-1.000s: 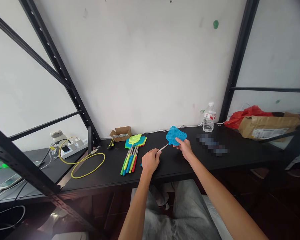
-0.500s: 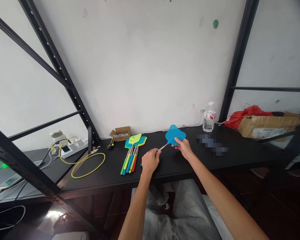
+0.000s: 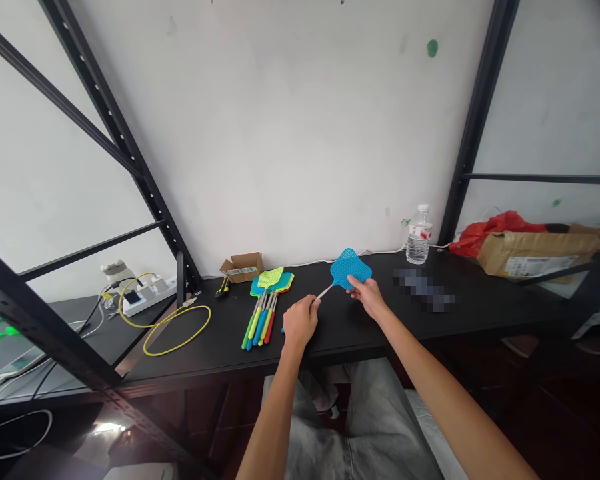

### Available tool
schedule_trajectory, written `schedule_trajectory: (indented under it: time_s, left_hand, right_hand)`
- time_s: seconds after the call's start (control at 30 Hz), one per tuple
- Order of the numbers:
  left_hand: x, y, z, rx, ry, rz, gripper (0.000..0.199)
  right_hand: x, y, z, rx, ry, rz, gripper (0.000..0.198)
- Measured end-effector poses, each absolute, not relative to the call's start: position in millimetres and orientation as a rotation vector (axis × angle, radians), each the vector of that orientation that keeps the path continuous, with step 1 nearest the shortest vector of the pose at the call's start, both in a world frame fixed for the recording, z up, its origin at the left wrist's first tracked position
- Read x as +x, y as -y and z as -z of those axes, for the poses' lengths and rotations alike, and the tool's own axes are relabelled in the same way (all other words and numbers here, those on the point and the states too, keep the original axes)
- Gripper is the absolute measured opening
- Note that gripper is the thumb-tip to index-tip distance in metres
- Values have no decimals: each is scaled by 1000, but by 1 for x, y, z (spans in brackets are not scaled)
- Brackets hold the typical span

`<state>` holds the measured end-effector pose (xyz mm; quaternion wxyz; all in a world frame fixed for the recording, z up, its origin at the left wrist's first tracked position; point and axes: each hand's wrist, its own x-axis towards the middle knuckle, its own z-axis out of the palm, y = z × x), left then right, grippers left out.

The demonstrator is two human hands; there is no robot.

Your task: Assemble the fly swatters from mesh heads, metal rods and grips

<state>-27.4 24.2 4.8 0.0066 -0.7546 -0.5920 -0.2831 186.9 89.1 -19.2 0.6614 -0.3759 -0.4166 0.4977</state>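
Both my hands are on one blue fly swatter [image 3: 350, 265], held tilted above the black table. My left hand [image 3: 301, 322] is closed round its handle end, with the thin metal rod coming out towards the head; most of the grip is hidden in the fist. My right hand [image 3: 367, 295] pinches the lower right edge of the perforated blue head, thumb on top. To the left lies a bunch of several fly swatters [image 3: 263, 320], heads stacked away from me, with green, yellow, blue and red handles pointing towards me. A yellow-green head [image 3: 270, 277] is on top.
Behind the bunch stands a small open cardboard box [image 3: 243, 267]. A yellow cable [image 3: 176, 351] loops at the left, near a white power strip [image 3: 150, 298]. A water bottle [image 3: 419, 235] stands at the back right, and a larger cardboard box [image 3: 540, 253] with a red bag beyond it.
The swatter's head has tilted slightly, and my right hand has shifted a little on its edge. My left hand stays at the handle. The other things have not moved.
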Motion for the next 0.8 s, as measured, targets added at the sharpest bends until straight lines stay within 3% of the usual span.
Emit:
schedule_trajectory:
  time_s: [0.8]
  left_hand:
    - [-30,-23,-5,-2343,1880,870,36]
  right_hand:
    - [190,-89,23,-843,1045,-1173,37]
